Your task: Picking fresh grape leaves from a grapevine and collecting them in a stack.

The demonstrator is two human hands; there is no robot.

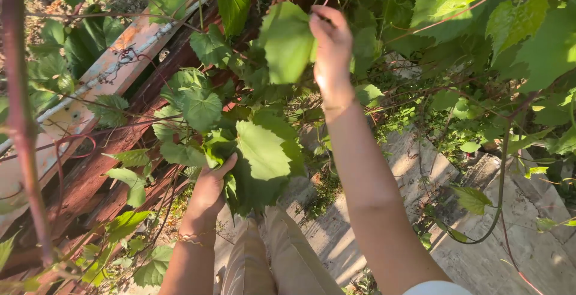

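Vine leaves (262, 151), broad and green, fill mid-frame on thin reddish stems. Far left: rusty painted beam (114, 67), sloping, seemingly carrying the vine. Left hand (210, 190): fingers closed around a bunch of leaves, gathering them low. Right hand (331, 49): raised, fingers pinching one upper leaf (287, 43) by its edge. Below right: cracked concrete ground (504, 241).

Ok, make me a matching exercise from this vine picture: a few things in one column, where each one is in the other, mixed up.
Things:
1. left hand
2. right hand
3. rusty beam
4. beige trousers

Places:
A. slanting along the upper left
B. raised, fingers on a single leaf up high
C. bottom centre, between the forearms
D. lower down, holding a bunch of leaves

Pairs: 1-D, 2-B, 3-A, 4-C
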